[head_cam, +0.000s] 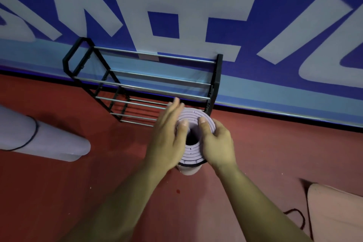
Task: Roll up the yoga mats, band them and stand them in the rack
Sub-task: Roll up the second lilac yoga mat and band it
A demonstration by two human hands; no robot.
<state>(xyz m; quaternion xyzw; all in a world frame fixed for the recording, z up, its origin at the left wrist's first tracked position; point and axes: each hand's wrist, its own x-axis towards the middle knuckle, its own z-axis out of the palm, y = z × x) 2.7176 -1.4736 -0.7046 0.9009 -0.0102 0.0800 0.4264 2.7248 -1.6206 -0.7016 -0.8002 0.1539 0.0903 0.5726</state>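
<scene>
Nearest, a pink mat (334,214) lies on the floor (98,192), well short of the rack (217,76) and to its right, probably waiting its turn. Just before the rack's right end a purple roll (193,117) stands on end. The right hand (218,143) grips its top edge, thumb hooked inside, likely to steady it; the left hand (167,137) presses flat, straight-fingered, against its side. Left of the rack lies a banded roll (49,139). Behind the rack, a blue banner (275,6).
</scene>
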